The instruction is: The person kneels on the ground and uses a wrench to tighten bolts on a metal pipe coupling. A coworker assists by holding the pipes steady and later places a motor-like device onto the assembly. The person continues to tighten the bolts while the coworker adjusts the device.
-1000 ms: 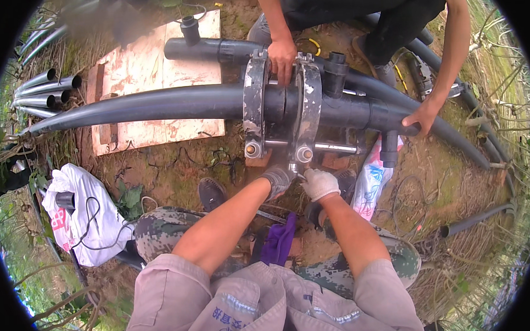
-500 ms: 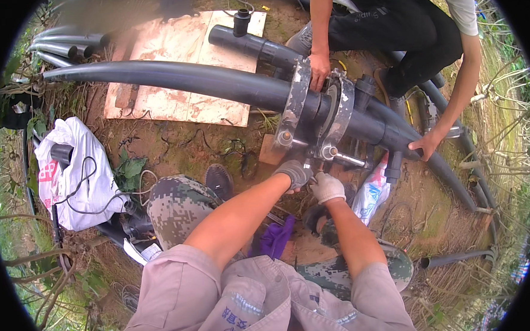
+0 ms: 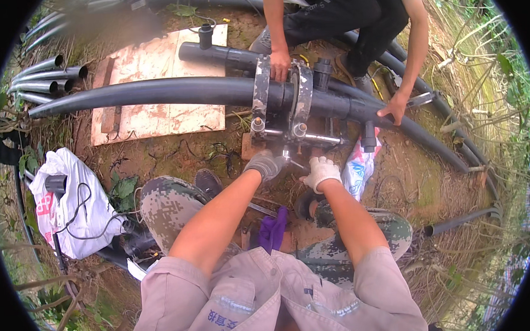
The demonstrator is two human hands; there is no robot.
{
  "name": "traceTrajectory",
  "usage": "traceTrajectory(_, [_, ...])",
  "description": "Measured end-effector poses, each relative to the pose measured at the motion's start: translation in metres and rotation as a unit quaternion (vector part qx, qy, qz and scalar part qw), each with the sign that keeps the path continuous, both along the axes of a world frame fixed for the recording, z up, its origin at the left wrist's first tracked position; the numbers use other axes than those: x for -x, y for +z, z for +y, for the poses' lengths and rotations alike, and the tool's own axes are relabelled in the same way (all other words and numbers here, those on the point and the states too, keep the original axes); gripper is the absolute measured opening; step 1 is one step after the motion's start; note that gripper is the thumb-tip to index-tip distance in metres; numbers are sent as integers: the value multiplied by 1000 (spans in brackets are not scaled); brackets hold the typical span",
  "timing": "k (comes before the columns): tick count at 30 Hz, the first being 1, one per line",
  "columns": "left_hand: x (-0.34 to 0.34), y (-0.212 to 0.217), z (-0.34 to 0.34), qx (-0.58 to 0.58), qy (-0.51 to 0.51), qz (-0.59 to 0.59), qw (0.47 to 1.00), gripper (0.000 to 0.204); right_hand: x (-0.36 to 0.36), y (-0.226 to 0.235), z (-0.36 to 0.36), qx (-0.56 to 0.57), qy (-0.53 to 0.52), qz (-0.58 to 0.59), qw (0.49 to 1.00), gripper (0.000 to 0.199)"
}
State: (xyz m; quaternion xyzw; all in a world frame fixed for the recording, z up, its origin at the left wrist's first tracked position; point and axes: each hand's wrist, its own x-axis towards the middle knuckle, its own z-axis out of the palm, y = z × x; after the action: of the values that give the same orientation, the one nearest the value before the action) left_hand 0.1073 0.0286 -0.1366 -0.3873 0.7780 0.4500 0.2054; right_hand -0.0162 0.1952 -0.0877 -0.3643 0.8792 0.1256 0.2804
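A long black plastic pipe passes through a metal pipe clamp, which has two worn rings joined by shiny rods. Below the rings is a silver metal fitting with a thin bar slanting down to the right. My left hand, in a grey glove, is curled against the fitting's left side; its fingertips are hidden. My right hand, in a whitish glove, is beside the bar's end, thumb apart from the fingers. A co-worker's left hand rests on the pipe; their other hand touches the clamp.
A stained board lies under the pipe at the left. A white sack with a black cable sits at the lower left. Several pipe pieces are stacked at the upper left. Between my knees is a purple cloth.
The view has shifted, so the clamp and pipe appear farther left and higher. My right hand has moved away from my left, and the slanting bar now shows between them.
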Motion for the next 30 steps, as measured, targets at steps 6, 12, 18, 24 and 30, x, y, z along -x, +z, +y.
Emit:
traceTrajectory(6, [-15,22,10,93,-41,-27,994,64,-24,-22,27,68,-144,37,987,58])
traceTrajectory(12, [-38,82,6,153,-118,15,981,58,-59,-5,25,71,-157,22,985,64])
traceTrajectory(18, [-19,134,-44,239,-101,131,957,32,-58,16,12,42,-139,-79,986,51])
traceTrajectory(24, [26,145,-98,435,-225,198,849,36,-79,-9,9,45,-55,-200,977,53])
traceTrajectory(30, [84,135,-109,502,-294,69,810,68,-78,-39,7,44,-19,-269,962,53])
